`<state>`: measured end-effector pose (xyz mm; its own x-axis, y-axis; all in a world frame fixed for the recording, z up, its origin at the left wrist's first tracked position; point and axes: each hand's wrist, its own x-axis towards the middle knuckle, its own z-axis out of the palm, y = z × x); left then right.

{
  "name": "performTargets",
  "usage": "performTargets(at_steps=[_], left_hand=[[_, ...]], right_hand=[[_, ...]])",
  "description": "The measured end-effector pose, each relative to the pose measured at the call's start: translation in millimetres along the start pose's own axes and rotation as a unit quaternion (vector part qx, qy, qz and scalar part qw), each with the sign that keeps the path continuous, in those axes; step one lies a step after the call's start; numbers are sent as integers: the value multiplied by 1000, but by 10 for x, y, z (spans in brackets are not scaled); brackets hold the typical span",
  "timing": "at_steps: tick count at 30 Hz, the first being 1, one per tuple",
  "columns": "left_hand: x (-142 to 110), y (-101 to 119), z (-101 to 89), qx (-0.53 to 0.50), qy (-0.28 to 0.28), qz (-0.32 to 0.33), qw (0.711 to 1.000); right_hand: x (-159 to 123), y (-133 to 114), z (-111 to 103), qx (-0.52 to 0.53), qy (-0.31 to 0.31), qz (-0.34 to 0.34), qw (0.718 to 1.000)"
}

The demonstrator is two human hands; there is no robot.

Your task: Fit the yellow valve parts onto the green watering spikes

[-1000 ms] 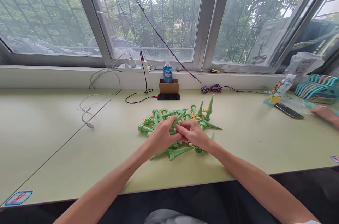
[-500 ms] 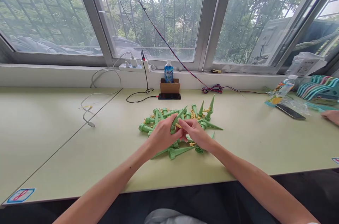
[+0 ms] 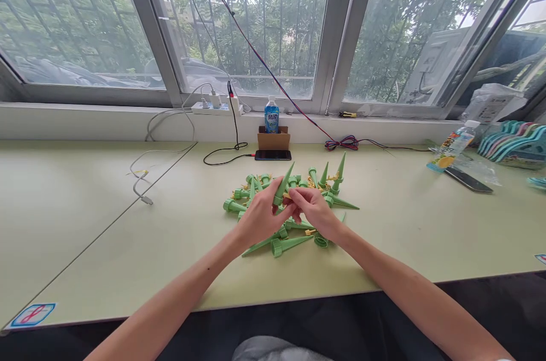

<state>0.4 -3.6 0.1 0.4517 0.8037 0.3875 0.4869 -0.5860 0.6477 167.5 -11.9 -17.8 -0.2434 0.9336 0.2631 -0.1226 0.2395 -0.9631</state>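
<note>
My left hand (image 3: 263, 212) is closed around a green plastic plant watering spike (image 3: 283, 185), its tip pointing up and slightly right. My right hand (image 3: 314, 208) pinches a small yellow plastic piece (image 3: 287, 195) at the side of that spike, near its wide end. The fingers partly cover the yellow piece, so I cannot tell whether it sits in the spike. Around and beneath both hands lies a pile of similar green spikes (image 3: 294, 244), several with yellow pieces among them. One spike (image 3: 341, 170) stands upright at the right of the pile.
Behind the pile, a phone (image 3: 273, 155) lies before a cardboard box (image 3: 279, 141) with a blue bottle (image 3: 272, 115). Loose cables (image 3: 140, 179) lie at left. To the right are a drink bottle (image 3: 453, 146), another phone (image 3: 468, 179) and a stack of pastel hangers (image 3: 514, 145).
The spike in my left hand has turned more upright, and my fingers have shifted on it. At the far right, another person's hand has left the view.
</note>
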Motion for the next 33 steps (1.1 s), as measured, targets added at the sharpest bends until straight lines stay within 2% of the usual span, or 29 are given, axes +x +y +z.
performTargets(at_steps=[6,12,18,29,31,33], left_hand=[[22,-20,11,-69,-5,-14,997],[52,-16,-17,-184,-50,-66,979],[68,4,-47,-354,-105,-115,922],[52,-18,-58,-511,-127,-217,822],[58,-6,-59,-528,-130,-221,810],[63,5,-61,-526,-126,-221,812]], right_hand=[[6,-18,-23,-58,76,-41,995],[-33,-21,-24,-177,91,-77,977],[-53,-28,-25,-249,71,-112,959],[-71,-63,-1,-249,62,-129,958],[-70,-68,7,-250,64,-127,958],[-69,-67,14,-252,60,-123,958]])
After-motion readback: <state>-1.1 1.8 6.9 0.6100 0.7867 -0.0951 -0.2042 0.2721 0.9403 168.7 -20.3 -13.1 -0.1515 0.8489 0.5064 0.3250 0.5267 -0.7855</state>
